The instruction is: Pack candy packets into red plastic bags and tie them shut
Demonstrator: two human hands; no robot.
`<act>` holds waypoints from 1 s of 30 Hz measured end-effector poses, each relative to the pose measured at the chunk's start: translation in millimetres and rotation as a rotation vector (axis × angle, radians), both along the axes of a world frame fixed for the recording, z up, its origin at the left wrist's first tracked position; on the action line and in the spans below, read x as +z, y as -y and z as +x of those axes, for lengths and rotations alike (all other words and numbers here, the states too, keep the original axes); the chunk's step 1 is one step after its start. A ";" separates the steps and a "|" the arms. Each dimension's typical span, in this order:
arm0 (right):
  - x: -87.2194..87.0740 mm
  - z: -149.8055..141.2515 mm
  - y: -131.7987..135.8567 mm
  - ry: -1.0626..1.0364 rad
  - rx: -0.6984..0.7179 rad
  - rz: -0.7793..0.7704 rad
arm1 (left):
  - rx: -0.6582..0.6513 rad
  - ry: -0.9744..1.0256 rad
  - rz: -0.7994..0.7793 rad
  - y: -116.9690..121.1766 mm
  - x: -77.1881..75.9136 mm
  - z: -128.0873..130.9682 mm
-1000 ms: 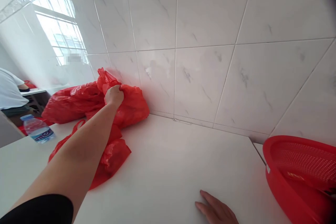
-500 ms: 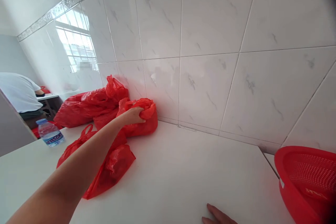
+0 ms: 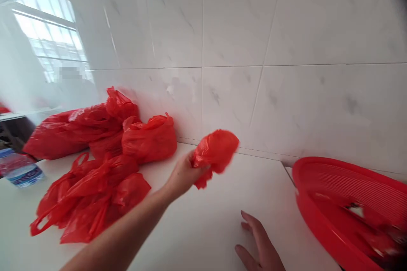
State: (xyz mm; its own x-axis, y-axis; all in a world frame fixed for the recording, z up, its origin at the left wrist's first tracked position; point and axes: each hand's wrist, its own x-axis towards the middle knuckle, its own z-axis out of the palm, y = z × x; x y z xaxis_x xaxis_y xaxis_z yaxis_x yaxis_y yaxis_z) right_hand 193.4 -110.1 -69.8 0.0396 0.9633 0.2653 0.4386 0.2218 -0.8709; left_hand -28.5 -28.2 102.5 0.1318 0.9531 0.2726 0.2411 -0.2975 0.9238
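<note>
A crumpled red plastic bag point(image 3: 216, 151) is gripped in my left hand point(image 3: 184, 174), held above the white table point(image 3: 203, 224). Its contents, if any, are hidden. My right hand point(image 3: 259, 243) is at the lower edge of the view, fingers apart and holding nothing, near the table's right side. Left of my left hand, a rounded full red bag point(image 3: 151, 139) rests against the wall. Several red bags with loop handles point(image 3: 92, 197) lie in a heap closer to me, partly behind my left forearm.
Further left lies a large bulging red bag point(image 3: 79, 129) by the tiled wall point(image 3: 232, 29). A water bottle point(image 3: 22, 171) with a blue cap is at the left edge. On the right is a red plastic basket point(image 3: 318, 216) with blurred items inside.
My left hand has lifted a crumpled red bag from the rounded bag and carried it right. My right hand has come further into view. The view has turned right, showing more of the basket.
</note>
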 end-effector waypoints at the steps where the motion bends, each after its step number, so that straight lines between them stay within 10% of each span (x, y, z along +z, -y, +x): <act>1: 8.9 -1.9 1.7 -0.096 -0.041 -0.009 | -0.118 0.152 -0.115 8.6 -16.1 18.1; 8: 47.7 18.6 5.6 -0.729 0.161 -0.151 | -0.506 0.536 -0.577 45.1 -79.8 76.1; 14: 48.5 49.2 4.5 -1.036 -0.134 -0.280 | -0.096 0.784 -0.504 13.9 -103.3 40.9; 18: 48.5 54.6 3.5 -1.088 -0.072 -0.251 | 0.049 0.786 -0.437 -7.1 -109.6 16.8; 26: 53.3 54.2 26.9 -0.322 -0.123 0.007 | 0.386 0.602 -0.239 -10.2 -99.0 -1.0; 30: 59.5 36.3 44.8 0.280 -0.051 0.350 | 0.271 0.446 -0.133 13.9 -90.6 29.2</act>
